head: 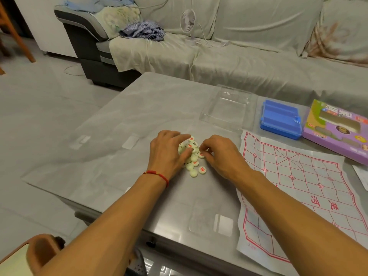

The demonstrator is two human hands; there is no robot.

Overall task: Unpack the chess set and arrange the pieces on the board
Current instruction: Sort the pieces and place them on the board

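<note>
A heap of cream round chess pieces (192, 156) with red and black characters lies on the grey table (139, 108). My left hand (167, 154) rests on the heap's left side, its fingers spread over several pieces. My right hand (219, 154) is at the heap's right side and pinches one red-marked piece (201, 154) between thumb and forefinger. Two pieces (198, 171) lie loose at the heap's near edge. The paper board (298, 188) with a red grid is spread out to the right, with no pieces on it.
A clear plastic lid (227, 108) lies behind the heap. Right of it sit a blue tray (280, 119) and a purple box (336, 130). A covered sofa (239, 56) with a small white fan (189, 24) stands beyond the table. A brown stool (39, 253) is at bottom left.
</note>
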